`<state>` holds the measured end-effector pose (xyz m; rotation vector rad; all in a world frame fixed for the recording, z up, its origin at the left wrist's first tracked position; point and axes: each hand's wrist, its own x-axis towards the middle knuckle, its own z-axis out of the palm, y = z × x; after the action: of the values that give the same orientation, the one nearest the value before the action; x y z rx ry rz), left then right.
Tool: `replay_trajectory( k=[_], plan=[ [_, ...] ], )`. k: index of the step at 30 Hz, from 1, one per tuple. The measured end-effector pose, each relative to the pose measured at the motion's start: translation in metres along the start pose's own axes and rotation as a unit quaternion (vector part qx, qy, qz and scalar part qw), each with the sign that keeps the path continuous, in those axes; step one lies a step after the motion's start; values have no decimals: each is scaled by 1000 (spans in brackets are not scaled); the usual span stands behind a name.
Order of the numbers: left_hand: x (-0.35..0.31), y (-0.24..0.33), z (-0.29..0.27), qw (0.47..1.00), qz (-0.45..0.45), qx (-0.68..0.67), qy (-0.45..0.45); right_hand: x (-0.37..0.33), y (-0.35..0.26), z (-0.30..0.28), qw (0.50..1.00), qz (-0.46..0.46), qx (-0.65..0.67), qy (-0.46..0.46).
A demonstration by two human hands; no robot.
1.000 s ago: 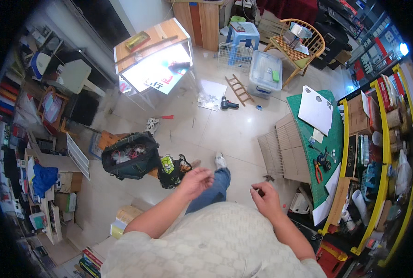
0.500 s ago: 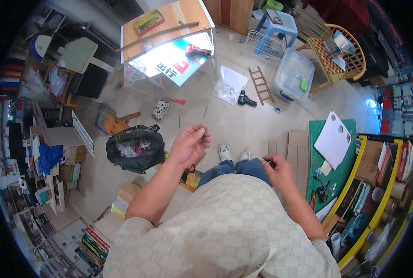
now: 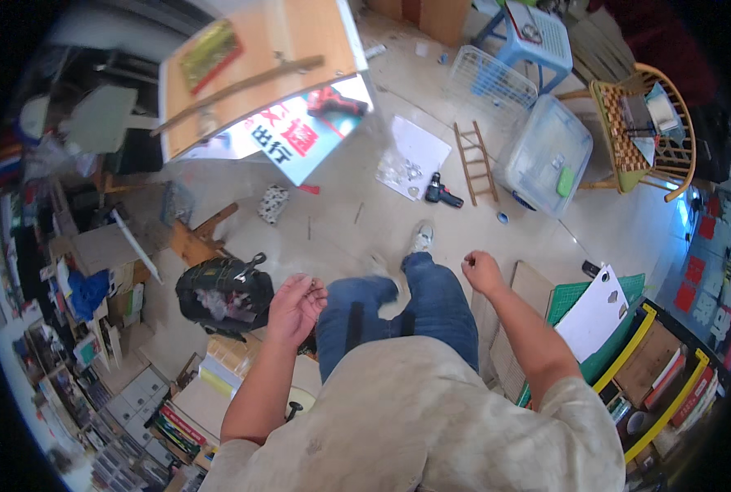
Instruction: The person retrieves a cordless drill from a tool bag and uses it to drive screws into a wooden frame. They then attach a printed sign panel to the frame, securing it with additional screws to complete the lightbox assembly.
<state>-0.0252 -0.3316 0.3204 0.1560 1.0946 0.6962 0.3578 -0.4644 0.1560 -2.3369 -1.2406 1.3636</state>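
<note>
My left hand (image 3: 296,310) is raised in front of my left thigh, its thumb and fingers pinched together. If anything is between those fingertips, it is too small and blurred to name. Beside it on the floor sits an open dark tool bag (image 3: 224,297) with clear plastic packets inside. My right hand (image 3: 482,272) hangs near my right knee with curled fingers; whatever may be inside is hidden. A sheet of white board (image 3: 591,316) with cut-out holes lies close to that hand, on a green cutting mat (image 3: 564,302).
Ahead on the floor are a cordless drill (image 3: 443,192), a small wooden ladder (image 3: 475,162) and a clear plastic bin (image 3: 546,156). A wooden-topped cabinet (image 3: 255,49) stands front left, a blue stool (image 3: 538,37) and rattan chair (image 3: 640,131) front right. Shelves (image 3: 669,377) flank me.
My body has stepped forward, with one foot now ahead and the other blurred by motion. Both arms have swung apart; the left hand is lower and further left. The view has shifted.
</note>
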Motion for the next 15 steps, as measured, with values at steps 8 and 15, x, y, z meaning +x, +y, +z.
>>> replay_trajectory(
  k=[8, 15],
  plan=[
    [162, -40, -20, 987, -98, 101, 76, 205, 84, 63, 977, 70, -190, -70],
    [296, -56, -64, 986, -36, 145, 69, 334, 152, 145, 960, -7, -268, -83]
  ],
)
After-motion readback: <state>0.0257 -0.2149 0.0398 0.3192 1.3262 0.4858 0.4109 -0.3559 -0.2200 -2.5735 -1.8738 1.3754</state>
